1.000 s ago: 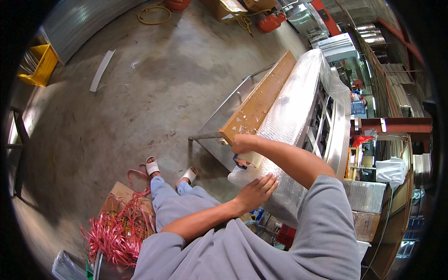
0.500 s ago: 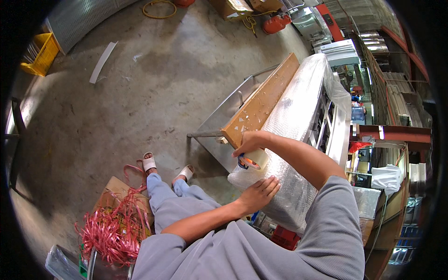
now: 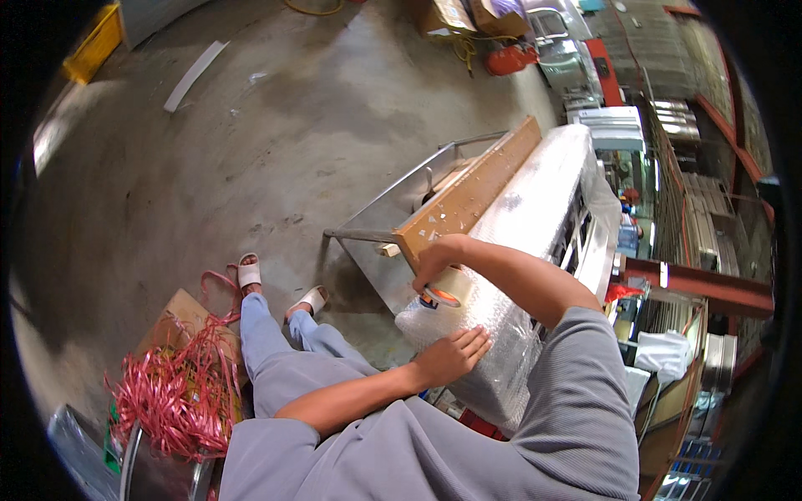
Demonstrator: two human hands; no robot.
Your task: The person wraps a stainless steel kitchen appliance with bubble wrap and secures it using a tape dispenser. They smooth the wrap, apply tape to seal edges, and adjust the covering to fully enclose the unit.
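A long piece wrapped in clear bubble wrap lies in front of me, sloping away to the upper right. Metal parts show through along its right side. My right hand is closed round a roll of packing tape with an orange and blue core, held against the near end of the wrap. The fingertips are partly hidden behind the roll. Just below it, my left hand rests flat on the bubble wrap, fingers stretched out.
A brown wooden board runs along the wrap's left side, over a metal frame. A heap of pink plastic strapping lies at lower left beside cardboard. Farther off are a red gas cylinder, cardboard boxes and a yellow crate.
The whole view has shifted slightly. My right hand and the tape roll remain at the near end of the wrap, and my left hand still presses flat just below.
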